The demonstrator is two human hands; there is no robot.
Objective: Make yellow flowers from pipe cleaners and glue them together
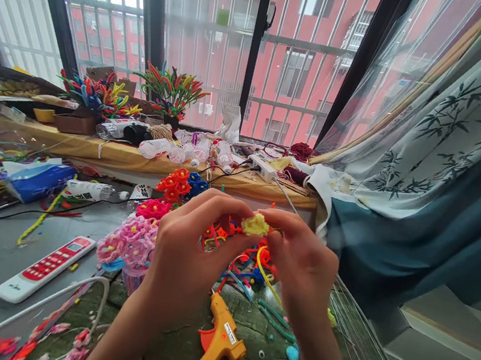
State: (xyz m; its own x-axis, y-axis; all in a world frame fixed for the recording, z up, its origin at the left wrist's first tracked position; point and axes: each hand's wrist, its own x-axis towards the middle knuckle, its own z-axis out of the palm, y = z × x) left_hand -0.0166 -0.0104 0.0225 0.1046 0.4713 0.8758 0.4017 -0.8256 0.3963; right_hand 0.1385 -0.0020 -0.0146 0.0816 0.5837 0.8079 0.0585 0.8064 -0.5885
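Both my hands are raised over the table and pinch one small yellow fuzzy pipe-cleaner piece (255,225) between their fingertips. My left hand (192,246) grips it from the left with fingers curled. From the right, my right hand (300,264) pinches it, and a yellow stem (264,273) trails down from the piece below that hand. Below my hands lie pink pipe-cleaner flowers (130,244), red and blue ones (179,185), and loose coloured stems (248,267).
An orange glue gun (216,345) lies on the green mat near me. A red-and-white power strip (48,268) and white cable sit at left, with a blue tissue pack (37,180). The window ledge holds bottles (190,152), pipe-cleaner bouquets (172,90) and a curtain (444,177) at right.
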